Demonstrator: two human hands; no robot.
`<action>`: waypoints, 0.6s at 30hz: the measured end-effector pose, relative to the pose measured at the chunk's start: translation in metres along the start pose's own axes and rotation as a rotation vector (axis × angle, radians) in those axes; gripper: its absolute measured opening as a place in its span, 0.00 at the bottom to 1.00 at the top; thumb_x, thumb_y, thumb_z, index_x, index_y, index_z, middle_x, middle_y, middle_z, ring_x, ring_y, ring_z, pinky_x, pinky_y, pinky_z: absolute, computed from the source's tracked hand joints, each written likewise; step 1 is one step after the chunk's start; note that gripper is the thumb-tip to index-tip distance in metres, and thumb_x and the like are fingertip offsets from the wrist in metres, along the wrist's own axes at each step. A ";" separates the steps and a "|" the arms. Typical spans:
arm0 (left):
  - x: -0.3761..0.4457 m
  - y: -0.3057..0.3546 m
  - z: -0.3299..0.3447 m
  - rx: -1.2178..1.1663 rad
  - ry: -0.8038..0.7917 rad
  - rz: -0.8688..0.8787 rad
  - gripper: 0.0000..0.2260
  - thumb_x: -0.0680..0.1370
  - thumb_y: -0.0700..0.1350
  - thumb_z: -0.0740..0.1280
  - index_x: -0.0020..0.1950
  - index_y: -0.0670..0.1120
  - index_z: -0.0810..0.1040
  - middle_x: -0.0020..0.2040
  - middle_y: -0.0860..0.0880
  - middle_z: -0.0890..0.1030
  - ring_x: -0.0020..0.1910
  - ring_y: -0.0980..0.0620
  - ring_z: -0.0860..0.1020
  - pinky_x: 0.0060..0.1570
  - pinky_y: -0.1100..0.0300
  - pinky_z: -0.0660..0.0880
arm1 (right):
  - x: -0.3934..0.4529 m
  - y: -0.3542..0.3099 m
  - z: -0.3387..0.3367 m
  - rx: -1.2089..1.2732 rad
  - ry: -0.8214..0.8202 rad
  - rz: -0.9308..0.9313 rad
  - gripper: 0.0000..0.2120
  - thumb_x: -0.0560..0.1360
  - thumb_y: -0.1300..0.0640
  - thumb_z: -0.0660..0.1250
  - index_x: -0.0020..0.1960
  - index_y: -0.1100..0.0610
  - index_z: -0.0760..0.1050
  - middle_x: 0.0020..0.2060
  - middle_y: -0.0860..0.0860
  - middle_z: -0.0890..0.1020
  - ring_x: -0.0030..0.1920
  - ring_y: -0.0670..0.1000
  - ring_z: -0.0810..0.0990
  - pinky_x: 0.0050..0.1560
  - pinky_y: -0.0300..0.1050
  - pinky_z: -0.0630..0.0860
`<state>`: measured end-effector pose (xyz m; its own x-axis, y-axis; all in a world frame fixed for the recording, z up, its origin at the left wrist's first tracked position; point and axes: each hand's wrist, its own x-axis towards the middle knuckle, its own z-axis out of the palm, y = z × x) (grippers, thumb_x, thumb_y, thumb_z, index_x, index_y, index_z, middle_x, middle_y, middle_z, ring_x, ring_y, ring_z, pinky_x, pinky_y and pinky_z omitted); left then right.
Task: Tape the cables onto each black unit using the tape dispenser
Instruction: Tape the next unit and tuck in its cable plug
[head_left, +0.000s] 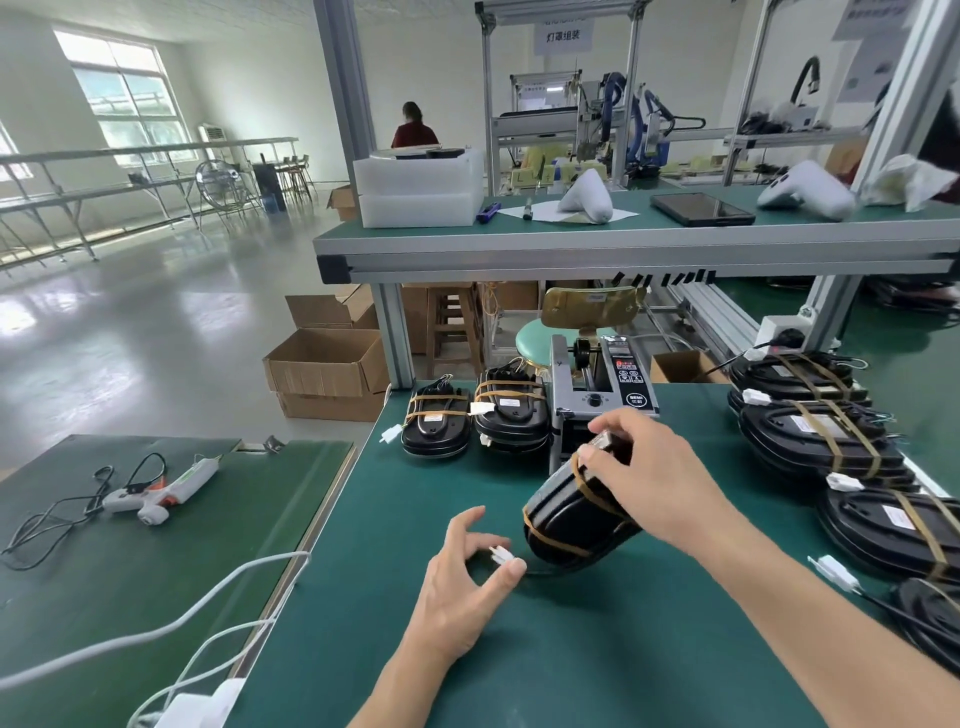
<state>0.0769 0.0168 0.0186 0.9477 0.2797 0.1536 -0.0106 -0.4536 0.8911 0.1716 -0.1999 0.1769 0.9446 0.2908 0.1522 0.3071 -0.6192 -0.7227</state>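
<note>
On the green desk (597, 649), just before the tape dispenser (597, 395), my right hand (660, 473) grips a tilted black unit (571, 514), its fingers clamped; my left hand (462, 587) pinches the cable plug (500, 555). Taped units (815, 436) sit stacked right; more remain, I judge.

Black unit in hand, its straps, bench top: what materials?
Black unit: likely moulded plastic, semi-gloss; soft highlights on rounded edges.
Straps: brownish translucent adhesive tape, probably; thin, flat, hugging the shell.
Bench top: green matte mat, rubber-like; no glare.
</note>
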 end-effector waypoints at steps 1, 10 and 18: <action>0.000 0.001 0.000 0.002 -0.001 0.006 0.38 0.70 0.78 0.68 0.75 0.62 0.67 0.58 0.66 0.84 0.66 0.67 0.77 0.64 0.72 0.67 | -0.002 -0.009 0.000 -0.097 -0.008 -0.042 0.11 0.79 0.45 0.70 0.60 0.43 0.76 0.55 0.41 0.81 0.58 0.49 0.79 0.62 0.50 0.73; -0.002 0.000 -0.001 0.019 -0.081 0.064 0.33 0.72 0.74 0.70 0.74 0.62 0.75 0.59 0.55 0.85 0.65 0.56 0.81 0.69 0.50 0.75 | -0.023 -0.057 0.051 -0.555 -0.129 -0.263 0.15 0.82 0.44 0.64 0.65 0.48 0.71 0.59 0.45 0.81 0.65 0.54 0.75 0.75 0.60 0.57; -0.001 -0.001 0.002 0.100 -0.060 0.130 0.16 0.77 0.65 0.72 0.52 0.54 0.82 0.47 0.55 0.86 0.48 0.50 0.84 0.52 0.45 0.79 | -0.023 -0.075 0.070 -0.666 -0.120 -0.388 0.16 0.83 0.44 0.64 0.65 0.53 0.72 0.59 0.51 0.81 0.60 0.56 0.77 0.66 0.52 0.67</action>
<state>0.0768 0.0149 0.0168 0.9578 0.1635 0.2364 -0.1054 -0.5654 0.8181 0.1185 -0.1092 0.1804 0.7480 0.6295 0.2102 0.6537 -0.7536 -0.0693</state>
